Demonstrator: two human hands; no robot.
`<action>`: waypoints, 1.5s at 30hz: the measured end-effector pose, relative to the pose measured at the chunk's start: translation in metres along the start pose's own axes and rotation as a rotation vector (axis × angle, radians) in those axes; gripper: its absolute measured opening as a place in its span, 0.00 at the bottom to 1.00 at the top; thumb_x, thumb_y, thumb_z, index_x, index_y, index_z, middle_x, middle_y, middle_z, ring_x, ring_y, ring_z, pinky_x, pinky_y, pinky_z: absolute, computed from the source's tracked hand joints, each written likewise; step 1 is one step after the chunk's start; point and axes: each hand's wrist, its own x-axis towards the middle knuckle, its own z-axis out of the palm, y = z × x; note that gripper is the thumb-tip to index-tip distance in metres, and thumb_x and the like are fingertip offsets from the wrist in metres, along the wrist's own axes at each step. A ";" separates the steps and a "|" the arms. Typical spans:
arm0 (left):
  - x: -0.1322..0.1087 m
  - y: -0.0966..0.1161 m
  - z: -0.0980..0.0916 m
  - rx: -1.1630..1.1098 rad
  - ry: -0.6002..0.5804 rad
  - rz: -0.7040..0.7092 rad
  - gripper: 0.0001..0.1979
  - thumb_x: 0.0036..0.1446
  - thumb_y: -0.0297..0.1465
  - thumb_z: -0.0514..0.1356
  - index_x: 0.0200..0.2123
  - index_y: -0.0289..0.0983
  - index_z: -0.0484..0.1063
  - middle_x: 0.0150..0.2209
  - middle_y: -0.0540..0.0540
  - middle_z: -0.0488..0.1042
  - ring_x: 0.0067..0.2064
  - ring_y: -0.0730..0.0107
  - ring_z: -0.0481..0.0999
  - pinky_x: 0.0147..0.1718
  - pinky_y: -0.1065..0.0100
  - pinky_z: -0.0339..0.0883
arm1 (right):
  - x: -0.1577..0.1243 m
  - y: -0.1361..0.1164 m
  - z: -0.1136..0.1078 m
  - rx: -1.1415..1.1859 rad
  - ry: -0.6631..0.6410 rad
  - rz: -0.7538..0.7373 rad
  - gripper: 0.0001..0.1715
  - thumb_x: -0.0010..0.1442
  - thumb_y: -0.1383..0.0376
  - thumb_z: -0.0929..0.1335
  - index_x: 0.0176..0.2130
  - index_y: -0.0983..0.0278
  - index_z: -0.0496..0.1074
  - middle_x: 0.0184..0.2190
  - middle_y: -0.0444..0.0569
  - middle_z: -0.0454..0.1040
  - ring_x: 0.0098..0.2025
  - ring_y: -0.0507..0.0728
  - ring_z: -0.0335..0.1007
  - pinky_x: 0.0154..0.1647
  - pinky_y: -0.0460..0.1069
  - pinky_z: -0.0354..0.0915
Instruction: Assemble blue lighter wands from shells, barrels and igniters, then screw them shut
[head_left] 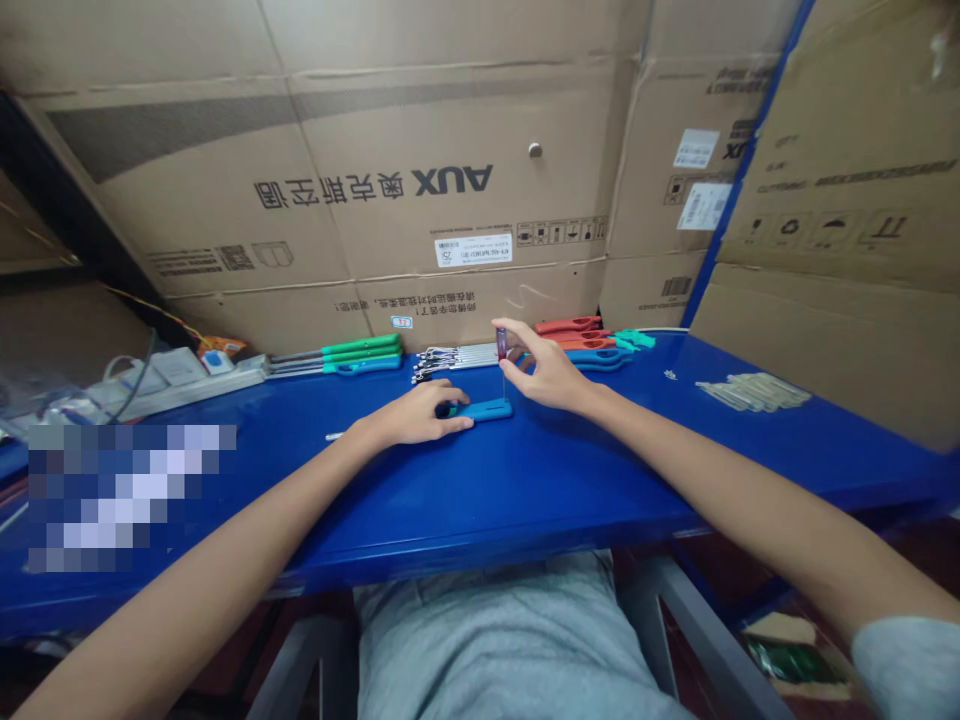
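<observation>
Right grip on small screwdriver, left grip on blue handle

The counter is glossy blue, the cartons behind it matt cardboard, the screwdrivers smooth plastic over bright metal shafts.

Blue workbench holds screwdrivers; power strip at left.

Cardboard AUX carton; white power strip
</observation>
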 end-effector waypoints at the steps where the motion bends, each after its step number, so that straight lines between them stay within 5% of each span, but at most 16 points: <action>1: 0.000 0.000 0.000 -0.001 0.001 0.000 0.27 0.58 0.51 0.54 0.48 0.37 0.73 0.44 0.41 0.73 0.43 0.60 0.75 0.46 0.62 0.67 | 0.000 0.000 0.000 0.001 -0.003 0.001 0.30 0.57 0.69 0.65 0.59 0.59 0.60 0.40 0.48 0.74 0.34 0.53 0.72 0.29 0.46 0.69; 12: 0.000 0.000 0.000 0.001 -0.001 -0.005 0.26 0.59 0.51 0.54 0.48 0.37 0.73 0.44 0.41 0.73 0.44 0.59 0.74 0.46 0.61 0.67 | 0.000 0.003 -0.003 0.010 -0.036 0.029 0.31 0.59 0.67 0.67 0.60 0.57 0.59 0.31 0.43 0.72 0.27 0.52 0.69 0.30 0.48 0.70; 19: 0.001 -0.002 0.002 -0.006 -0.004 0.000 0.26 0.60 0.50 0.54 0.49 0.36 0.73 0.45 0.41 0.73 0.44 0.58 0.74 0.46 0.61 0.67 | 0.001 0.000 -0.003 -0.015 -0.020 0.026 0.31 0.57 0.70 0.65 0.60 0.60 0.60 0.39 0.49 0.74 0.33 0.54 0.72 0.32 0.48 0.70; 30: 0.001 -0.002 0.002 -0.005 -0.012 -0.020 0.26 0.60 0.51 0.54 0.49 0.37 0.73 0.45 0.41 0.73 0.44 0.59 0.74 0.46 0.62 0.67 | 0.002 0.003 -0.004 0.005 -0.073 0.018 0.35 0.59 0.70 0.65 0.64 0.59 0.55 0.33 0.44 0.72 0.25 0.49 0.67 0.29 0.47 0.66; 34: 0.001 -0.002 0.002 -0.006 -0.005 -0.015 0.25 0.60 0.50 0.55 0.49 0.37 0.73 0.45 0.41 0.73 0.45 0.59 0.74 0.47 0.61 0.66 | 0.002 0.003 -0.004 -0.008 -0.063 0.015 0.30 0.59 0.70 0.66 0.60 0.59 0.61 0.32 0.43 0.72 0.24 0.49 0.66 0.29 0.47 0.66; 45: 0.002 -0.003 0.004 -0.009 0.007 -0.012 0.27 0.59 0.51 0.55 0.49 0.36 0.73 0.44 0.41 0.73 0.44 0.58 0.74 0.47 0.60 0.67 | 0.005 0.000 -0.004 -0.005 -0.032 0.018 0.28 0.59 0.70 0.64 0.59 0.64 0.63 0.37 0.48 0.75 0.36 0.55 0.73 0.40 0.52 0.70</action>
